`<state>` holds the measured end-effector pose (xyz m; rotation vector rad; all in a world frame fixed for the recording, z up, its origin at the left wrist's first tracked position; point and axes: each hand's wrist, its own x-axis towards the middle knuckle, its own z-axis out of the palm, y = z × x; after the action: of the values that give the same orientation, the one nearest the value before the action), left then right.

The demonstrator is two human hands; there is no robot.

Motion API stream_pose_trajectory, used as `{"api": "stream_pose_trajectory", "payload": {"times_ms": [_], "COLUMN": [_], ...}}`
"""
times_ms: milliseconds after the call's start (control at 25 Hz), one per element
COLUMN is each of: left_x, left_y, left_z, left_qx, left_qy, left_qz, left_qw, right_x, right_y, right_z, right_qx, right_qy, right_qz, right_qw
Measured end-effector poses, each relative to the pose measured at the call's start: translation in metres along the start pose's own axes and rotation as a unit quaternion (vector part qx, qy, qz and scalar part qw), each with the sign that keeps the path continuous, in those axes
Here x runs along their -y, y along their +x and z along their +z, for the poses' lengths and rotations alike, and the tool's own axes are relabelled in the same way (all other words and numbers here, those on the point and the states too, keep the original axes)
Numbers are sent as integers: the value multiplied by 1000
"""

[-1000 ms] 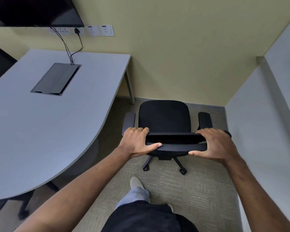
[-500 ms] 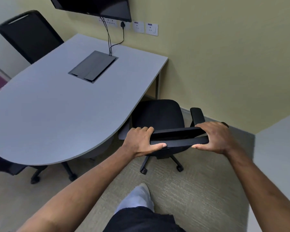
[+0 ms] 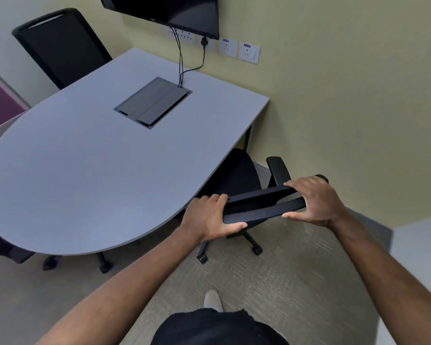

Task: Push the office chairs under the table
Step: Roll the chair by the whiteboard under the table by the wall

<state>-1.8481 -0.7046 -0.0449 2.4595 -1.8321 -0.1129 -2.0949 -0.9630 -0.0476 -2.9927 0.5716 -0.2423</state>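
Observation:
A black office chair [image 3: 237, 175] stands at the right side of the grey rounded table [image 3: 90, 170], its seat partly beneath the tabletop and its left armrest hidden by it. My left hand [image 3: 207, 217] grips the left end of the chair's backrest top. My right hand [image 3: 314, 197] grips the right end. The chair's wheeled base [image 3: 255, 250] shows below the backrest on the carpet. A second black chair [image 3: 60, 46] stands behind the table at the far left. Wheels of a third chair [image 3: 102, 266] show under the table's near edge.
A dark cable box [image 3: 152, 102] is set in the tabletop, with cables running up to wall sockets [image 3: 238, 49] below a wall screen [image 3: 169, 11]. The yellow wall is close behind the chair. A white wall [image 3: 418, 265] lies right. My foot [image 3: 213, 300] is on carpet.
The chair has rolled left toward the table and its seat now goes under the tabletop edge. My view has swung left, bringing the far chair and more of the table into sight.

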Motion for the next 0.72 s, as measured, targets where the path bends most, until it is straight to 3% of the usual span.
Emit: {"api": "stream_pose_trajectory", "payload": {"times_ms": [720], "left_x": [-37], "left_y": [107], "left_z": [3], "left_qx": [-29], "left_qy": [-13], "left_qz": [-160], "left_qw": [987], "right_x": [-123], "right_y": [144], "right_z": [1], "right_qx": [18], "right_qy": [-3], "right_qz": [-146], "right_qw": [989]}}
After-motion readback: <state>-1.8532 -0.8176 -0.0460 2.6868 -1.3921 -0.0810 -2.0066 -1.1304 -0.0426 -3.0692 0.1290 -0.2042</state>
